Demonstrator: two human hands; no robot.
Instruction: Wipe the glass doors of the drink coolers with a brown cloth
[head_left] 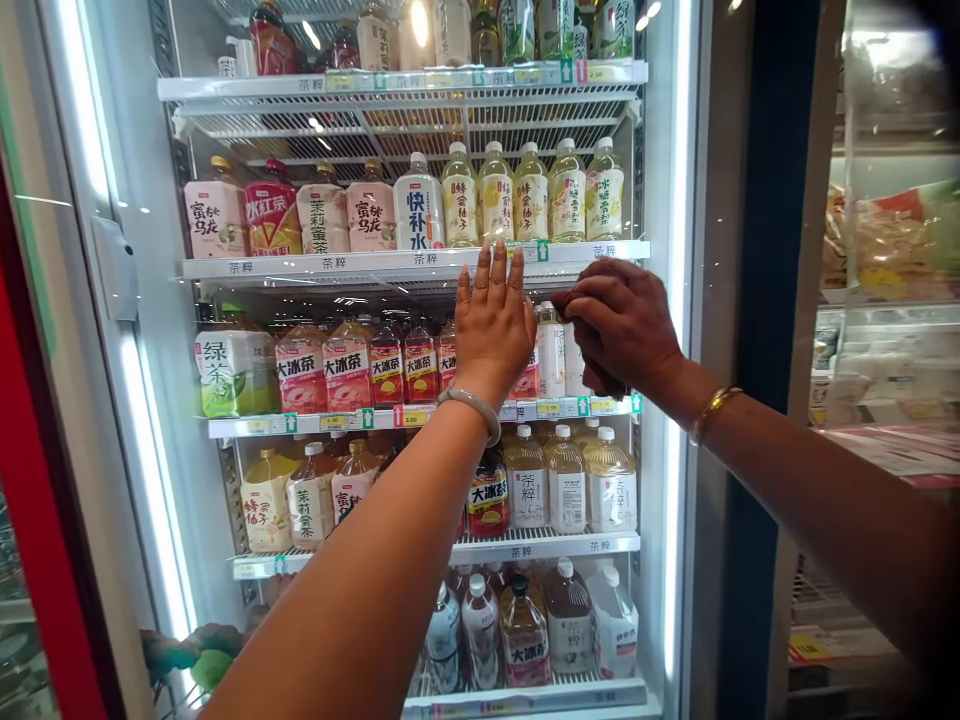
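My left hand [491, 325], with a pale bangle on its wrist, has its fingers stretched out and lies flat against what looks like the glass door of a drinks fridge. To its right, my right hand [628, 310] is closed around a crumpled dark brown cloth [606, 384], with a gold bangle at the wrist. The cloth is mostly hidden by the fingers and seems pressed to the glass. Behind both hands are shelves of bottled drinks, among them yellow-labelled bottles [495, 195] above and white-labelled bottles [551, 360] beside the cloth.
Bright light strips [679, 330] run down both sides of the fridge. A dark upright post [772, 250] stands to the right, with another case of packaged goods [900, 240] beyond it. A red edge [37, 520] stands at far left.
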